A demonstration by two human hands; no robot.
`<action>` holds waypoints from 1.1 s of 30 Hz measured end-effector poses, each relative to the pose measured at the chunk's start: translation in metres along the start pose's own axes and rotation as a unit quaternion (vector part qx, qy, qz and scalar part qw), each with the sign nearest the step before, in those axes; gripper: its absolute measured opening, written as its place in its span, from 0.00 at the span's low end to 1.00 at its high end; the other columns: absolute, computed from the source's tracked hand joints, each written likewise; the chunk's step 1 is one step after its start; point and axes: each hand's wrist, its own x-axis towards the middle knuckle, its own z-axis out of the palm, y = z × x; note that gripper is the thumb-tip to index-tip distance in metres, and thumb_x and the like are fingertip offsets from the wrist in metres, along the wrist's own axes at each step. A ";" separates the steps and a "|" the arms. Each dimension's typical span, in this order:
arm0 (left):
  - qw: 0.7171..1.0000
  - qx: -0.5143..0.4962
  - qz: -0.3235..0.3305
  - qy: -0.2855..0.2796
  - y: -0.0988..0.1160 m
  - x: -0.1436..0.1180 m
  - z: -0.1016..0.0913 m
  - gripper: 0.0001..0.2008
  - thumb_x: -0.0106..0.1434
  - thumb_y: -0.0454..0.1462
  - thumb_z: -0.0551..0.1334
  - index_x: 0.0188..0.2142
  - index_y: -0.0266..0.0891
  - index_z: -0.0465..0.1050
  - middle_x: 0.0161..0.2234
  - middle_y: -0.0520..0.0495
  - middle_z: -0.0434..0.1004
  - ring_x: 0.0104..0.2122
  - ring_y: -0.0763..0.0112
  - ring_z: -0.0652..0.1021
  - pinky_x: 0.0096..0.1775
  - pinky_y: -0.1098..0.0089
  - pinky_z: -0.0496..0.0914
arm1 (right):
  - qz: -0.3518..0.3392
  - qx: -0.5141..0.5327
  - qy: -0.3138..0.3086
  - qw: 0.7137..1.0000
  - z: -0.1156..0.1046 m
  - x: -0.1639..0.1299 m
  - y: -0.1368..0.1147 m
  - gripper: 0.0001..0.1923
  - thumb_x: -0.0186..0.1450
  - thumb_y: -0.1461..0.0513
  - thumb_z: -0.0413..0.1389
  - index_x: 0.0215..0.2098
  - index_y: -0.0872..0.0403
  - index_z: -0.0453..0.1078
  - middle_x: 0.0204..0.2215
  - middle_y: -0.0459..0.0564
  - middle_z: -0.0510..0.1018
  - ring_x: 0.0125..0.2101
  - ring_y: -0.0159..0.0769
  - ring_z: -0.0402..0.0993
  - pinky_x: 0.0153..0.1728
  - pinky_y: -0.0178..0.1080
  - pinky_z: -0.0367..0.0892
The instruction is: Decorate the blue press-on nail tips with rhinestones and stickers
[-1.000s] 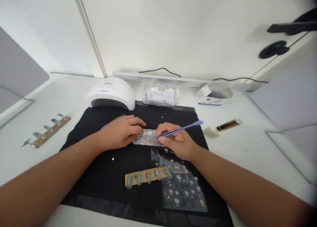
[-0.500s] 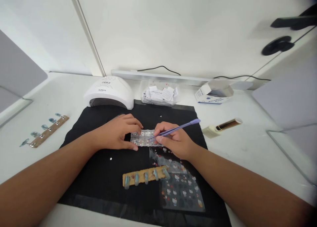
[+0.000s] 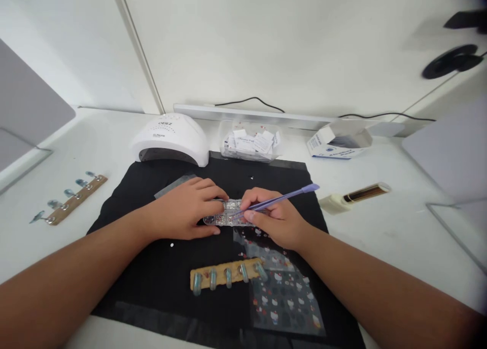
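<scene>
Our left hand (image 3: 186, 209) pinned the rhinestone box (image 3: 224, 213), fingers closed on its edge; right hand (image 3: 276, 219) fingers pinched purple tweezers (image 3: 281, 198), tips in the box.

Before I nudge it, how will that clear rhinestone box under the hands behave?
The rhinestone box looks small, thin and clear, so probably light and stiff. On the black cloth it may drag rather than glide. The left hand steadies it, which suggests it shifts easily. Its tiny stones could spill if it tips.
</scene>
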 end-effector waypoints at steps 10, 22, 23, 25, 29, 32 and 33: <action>0.998 0.049 -0.020 0.034 0.013 0.003 0.004 0.09 0.66 0.41 0.59 0.37 0.38 0.72 0.49 0.43 0.77 0.43 0.58 0.77 0.43 0.58 0.73 | -0.009 -0.004 -0.002 1.000 0.001 0.000 -0.001 0.02 0.62 0.64 0.55 0.31 0.55 0.69 0.25 0.43 0.70 0.25 0.28 0.64 0.28 0.33 0.60; 0.995 0.098 0.000 0.036 0.021 0.003 0.000 0.11 0.68 0.38 0.57 0.31 0.35 0.72 0.48 0.40 0.79 0.42 0.56 0.79 0.37 0.59 0.76 | -0.002 0.007 -0.037 0.999 -0.002 0.003 -0.008 0.03 0.60 0.63 0.56 0.29 0.55 0.69 0.22 0.43 0.69 0.22 0.27 0.62 0.24 0.31 0.59; 0.994 0.100 0.002 0.036 0.021 0.003 0.000 0.12 0.68 0.38 0.56 0.31 0.35 0.72 0.48 0.39 0.79 0.42 0.56 0.79 0.37 0.59 0.76 | -0.001 0.006 -0.037 0.999 -0.002 0.003 -0.008 0.03 0.59 0.63 0.56 0.29 0.55 0.69 0.22 0.43 0.69 0.22 0.27 0.62 0.24 0.31 0.60; 0.994 0.103 0.003 0.033 0.021 0.003 0.000 0.12 0.68 0.39 0.56 0.32 0.35 0.73 0.49 0.40 0.79 0.42 0.56 0.79 0.37 0.58 0.76 | 0.001 0.005 -0.038 0.999 -0.002 0.003 -0.008 0.03 0.59 0.64 0.56 0.29 0.55 0.69 0.22 0.43 0.69 0.22 0.27 0.63 0.24 0.31 0.60; 0.994 0.094 0.000 0.055 0.021 0.003 0.000 0.14 0.69 0.38 0.54 0.32 0.36 0.74 0.46 0.43 0.81 0.39 0.59 0.80 0.36 0.61 0.75 | 0.003 0.005 -0.044 0.999 -0.001 0.003 -0.008 0.03 0.60 0.64 0.56 0.29 0.56 0.69 0.22 0.44 0.70 0.22 0.28 0.63 0.24 0.31 0.60; 0.994 0.078 -0.004 0.080 0.021 0.004 0.001 0.16 0.70 0.37 0.52 0.30 0.36 0.75 0.40 0.45 0.82 0.34 0.63 0.80 0.34 0.63 0.74 | 0.002 0.004 -0.055 0.998 -0.001 0.002 -0.009 0.03 0.60 0.64 0.56 0.28 0.56 0.69 0.22 0.44 0.71 0.23 0.28 0.64 0.25 0.32 0.61; 0.994 0.071 -0.006 0.082 0.020 0.005 0.002 0.16 0.70 0.37 0.52 0.30 0.36 0.75 0.39 0.45 0.82 0.34 0.63 0.80 0.34 0.64 0.73 | 0.003 0.004 -0.058 0.998 -0.001 0.002 -0.009 0.03 0.60 0.64 0.56 0.28 0.56 0.69 0.23 0.44 0.71 0.23 0.28 0.64 0.25 0.32 0.61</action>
